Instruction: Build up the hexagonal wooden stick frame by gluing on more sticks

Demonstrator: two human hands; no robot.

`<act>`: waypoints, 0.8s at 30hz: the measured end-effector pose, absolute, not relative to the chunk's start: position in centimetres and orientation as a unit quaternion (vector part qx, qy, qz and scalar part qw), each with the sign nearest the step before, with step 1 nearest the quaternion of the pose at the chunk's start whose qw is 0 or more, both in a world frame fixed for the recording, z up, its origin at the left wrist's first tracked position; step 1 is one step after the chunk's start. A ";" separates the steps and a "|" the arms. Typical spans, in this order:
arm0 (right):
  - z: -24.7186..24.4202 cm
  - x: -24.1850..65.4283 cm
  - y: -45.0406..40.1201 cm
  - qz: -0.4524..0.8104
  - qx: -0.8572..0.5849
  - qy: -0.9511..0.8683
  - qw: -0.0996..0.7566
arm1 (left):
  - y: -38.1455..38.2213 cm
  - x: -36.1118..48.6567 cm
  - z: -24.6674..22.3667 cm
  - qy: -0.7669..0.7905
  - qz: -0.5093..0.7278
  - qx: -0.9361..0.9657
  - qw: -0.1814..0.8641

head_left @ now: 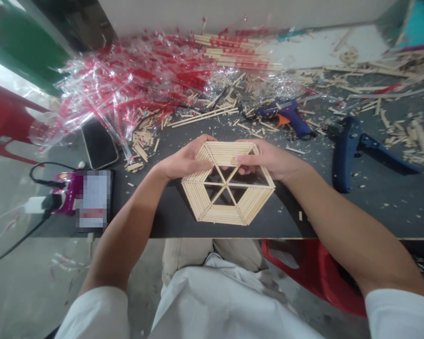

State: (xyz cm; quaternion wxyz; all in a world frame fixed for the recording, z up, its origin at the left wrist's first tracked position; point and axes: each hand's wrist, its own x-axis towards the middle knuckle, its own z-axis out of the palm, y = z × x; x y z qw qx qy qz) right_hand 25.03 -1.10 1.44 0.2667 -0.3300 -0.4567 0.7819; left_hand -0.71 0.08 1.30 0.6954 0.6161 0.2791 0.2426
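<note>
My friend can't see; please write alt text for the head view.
Bare left hand and right hand hold a hexagonal stick frame at a dark table; beyond lie a blue glue gun, stick scraps and red and clear wrappers.

Soft light, blurry stretched edges

One table [286, 223] bore one six-sided wooden frame [225, 184] with six spokes [249, 185], between one left hand [185, 162] and one right hand [270, 157]. Farther right were one glue gun [292, 117] and one blue cutter [346, 155]; at left, two phones [99, 145] and one purple socket [69, 203]. There were two red chairs [314, 278]. Wood scraps [142, 145] and wrappers [144, 70] were too many to count.
</note>
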 end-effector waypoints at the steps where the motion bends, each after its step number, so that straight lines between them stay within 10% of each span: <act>1: 1.4 25.0 -1.1 0.783 -0.327 -0.454 0.270 | 0.1 -0.7 1.3 0.278 0.244 0.612 0.699; 24: 1.1 25.1 -1.0 0.772 -0.332 -0.473 0.263 | 0.1 -0.7 2.0 0.292 0.231 0.618 0.693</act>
